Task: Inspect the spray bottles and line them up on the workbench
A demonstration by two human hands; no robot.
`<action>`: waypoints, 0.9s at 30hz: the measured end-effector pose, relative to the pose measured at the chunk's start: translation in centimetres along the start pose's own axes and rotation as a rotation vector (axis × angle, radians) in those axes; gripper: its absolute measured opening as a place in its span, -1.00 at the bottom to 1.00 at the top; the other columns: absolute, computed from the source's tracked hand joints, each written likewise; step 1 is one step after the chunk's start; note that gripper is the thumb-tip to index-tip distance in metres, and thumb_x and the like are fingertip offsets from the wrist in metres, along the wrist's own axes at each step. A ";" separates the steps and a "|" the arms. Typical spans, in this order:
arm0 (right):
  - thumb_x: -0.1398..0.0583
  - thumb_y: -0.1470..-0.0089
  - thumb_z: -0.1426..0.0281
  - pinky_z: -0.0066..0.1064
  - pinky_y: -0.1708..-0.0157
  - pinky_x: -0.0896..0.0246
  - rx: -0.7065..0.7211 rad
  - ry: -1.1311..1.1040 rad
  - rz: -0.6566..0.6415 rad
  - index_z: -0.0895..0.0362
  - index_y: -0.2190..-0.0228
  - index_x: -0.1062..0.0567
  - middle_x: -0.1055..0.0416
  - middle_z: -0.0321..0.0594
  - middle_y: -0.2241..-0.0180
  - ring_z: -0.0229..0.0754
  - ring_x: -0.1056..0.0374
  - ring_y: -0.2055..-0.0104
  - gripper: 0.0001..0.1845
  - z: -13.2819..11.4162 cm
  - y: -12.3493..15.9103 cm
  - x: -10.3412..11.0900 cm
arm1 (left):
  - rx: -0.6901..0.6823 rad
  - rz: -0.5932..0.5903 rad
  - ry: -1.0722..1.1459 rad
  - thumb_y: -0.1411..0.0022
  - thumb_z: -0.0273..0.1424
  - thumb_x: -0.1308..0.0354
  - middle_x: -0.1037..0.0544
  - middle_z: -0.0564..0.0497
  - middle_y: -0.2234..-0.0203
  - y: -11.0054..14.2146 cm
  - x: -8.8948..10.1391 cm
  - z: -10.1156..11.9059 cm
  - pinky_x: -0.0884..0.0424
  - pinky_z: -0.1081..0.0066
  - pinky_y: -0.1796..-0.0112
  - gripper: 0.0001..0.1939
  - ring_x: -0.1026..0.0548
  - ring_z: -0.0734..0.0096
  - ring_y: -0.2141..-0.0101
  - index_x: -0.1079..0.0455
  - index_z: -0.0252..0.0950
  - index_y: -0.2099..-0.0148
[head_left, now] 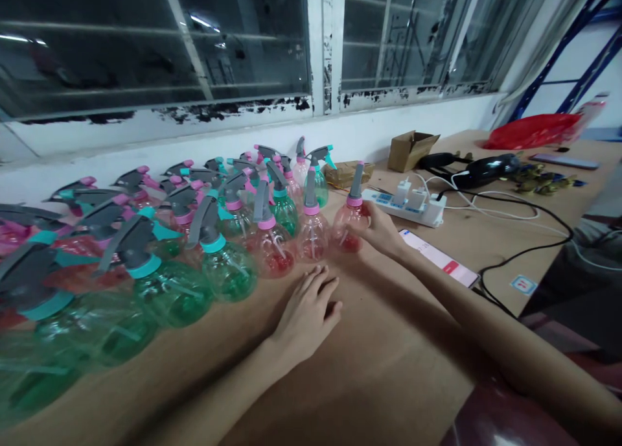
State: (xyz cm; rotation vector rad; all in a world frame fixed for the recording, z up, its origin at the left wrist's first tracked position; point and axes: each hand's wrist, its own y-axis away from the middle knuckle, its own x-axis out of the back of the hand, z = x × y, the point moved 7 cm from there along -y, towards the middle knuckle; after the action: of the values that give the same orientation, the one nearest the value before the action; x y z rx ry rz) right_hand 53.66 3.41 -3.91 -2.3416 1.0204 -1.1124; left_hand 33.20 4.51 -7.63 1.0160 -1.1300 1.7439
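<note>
Several green and pink spray bottles (pixel 228 264) with grey triggers stand crowded on the brown table (pixel 369 355), from the left edge to the middle. My right hand (pixel 381 229) is wrapped round the rightmost pink bottle (pixel 350 224), which stands upright at the end of the front row. My left hand (pixel 306 313) lies flat on the table, fingers stretched out, just in front of a pink bottle (pixel 272 248), holding nothing.
A white power strip (pixel 405 203) with plugged chargers and trailing cables lies behind my right hand. A phone (pixel 440 258) lies beside my right forearm. A small cardboard box (pixel 411 149), black items (pixel 486 168) and a red bag (pixel 532 131) sit farther right. Windows run along the back wall.
</note>
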 end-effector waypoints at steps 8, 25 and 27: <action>-0.26 0.15 0.01 -0.17 0.27 -0.27 0.003 0.030 -0.051 0.15 0.16 -0.29 -0.41 -0.04 0.22 0.01 -0.36 0.23 -0.38 -2.7 3.9 1.8 | 0.069 0.103 0.223 -0.27 -0.46 0.04 -0.47 -0.07 0.06 0.5 1.8 -0.3 -0.38 0.16 0.01 -0.75 -0.43 0.27 0.03 -0.27 -0.23 0.00; -0.34 0.24 0.11 -0.11 0.28 -0.36 0.103 -0.420 -0.269 0.06 0.20 -0.19 -0.30 -0.15 0.23 -0.02 -0.35 0.21 -0.37 -17.7 14.7 -7.4 | 0.252 0.243 0.493 -0.12 -0.31 -0.20 -0.23 -0.09 -0.20 9.0 13.0 0.5 -0.29 0.04 -0.06 -0.30 -0.29 0.09 -0.12 0.02 -0.16 -0.25; -0.35 0.27 0.09 -0.08 0.25 -0.35 0.134 -0.425 -0.311 0.07 0.18 -0.22 -0.30 -0.13 0.21 0.00 -0.34 0.17 -0.34 -19.9 15.3 -8.9 | 0.294 0.247 0.540 -0.12 -0.33 -0.20 -0.38 -0.08 -0.09 10.3 13.7 0.1 -0.37 0.04 0.02 -0.38 -0.41 0.10 -0.02 -0.09 -0.17 -0.20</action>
State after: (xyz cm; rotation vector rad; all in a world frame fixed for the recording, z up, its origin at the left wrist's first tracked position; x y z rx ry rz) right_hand 27.34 -0.57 -4.83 -2.5255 0.4302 -0.7009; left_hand 18.93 4.30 1.93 0.5194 -0.6851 2.2527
